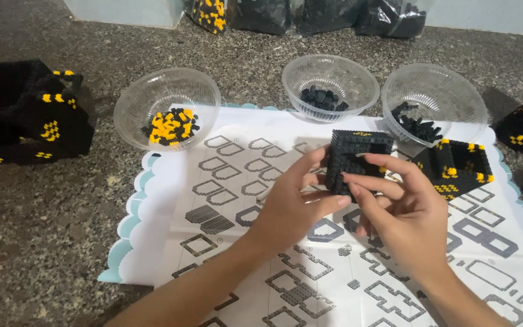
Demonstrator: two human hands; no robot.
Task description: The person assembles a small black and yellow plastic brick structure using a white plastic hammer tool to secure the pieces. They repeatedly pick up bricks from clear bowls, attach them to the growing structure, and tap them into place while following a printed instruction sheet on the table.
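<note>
Two hands on one black block box: your left hand grips its near left side, your right hand pinches its front wall with fingertips. The box is lifted above the instruction sheet. Just right of your right hand sits a black-and-yellow box. Beyond the hands, three clear bowls of small pieces.
</note>
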